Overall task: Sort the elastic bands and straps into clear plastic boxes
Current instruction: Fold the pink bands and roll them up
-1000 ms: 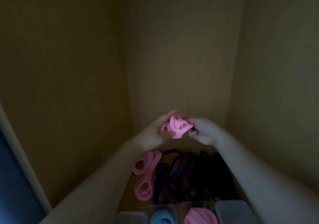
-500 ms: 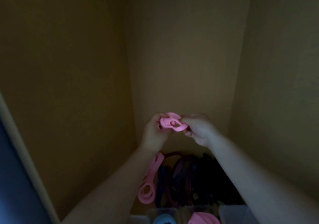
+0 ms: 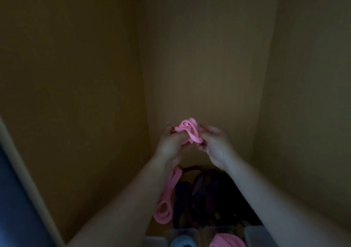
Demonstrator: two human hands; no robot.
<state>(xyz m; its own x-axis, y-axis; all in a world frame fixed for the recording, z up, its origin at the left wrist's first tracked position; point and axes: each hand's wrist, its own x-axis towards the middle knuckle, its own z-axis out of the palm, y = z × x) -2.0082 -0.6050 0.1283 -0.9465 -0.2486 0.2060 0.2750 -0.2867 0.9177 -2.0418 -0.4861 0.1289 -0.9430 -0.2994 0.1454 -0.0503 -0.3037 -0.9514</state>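
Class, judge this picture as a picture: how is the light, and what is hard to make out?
Head view: dim overall, walls murky; head view: the pink band, held by left hand and right hand, stands out yet looks soft; head view: the dark straps merge into shadow; head view: clear boxes cropped at the bottom edge.

My left forearm (image 3: 133, 199) and right forearm (image 3: 266, 195) are both showing bare along their whole visible length, each one tapering smoothly toward the wrist. My left hand (image 3: 171, 144) and right hand (image 3: 216, 146) are showing bare as well, rounded across the back, the knuckles faintly catching what little light is falling. The dimness is blurring my fingers, so I am making out no finer detail there.
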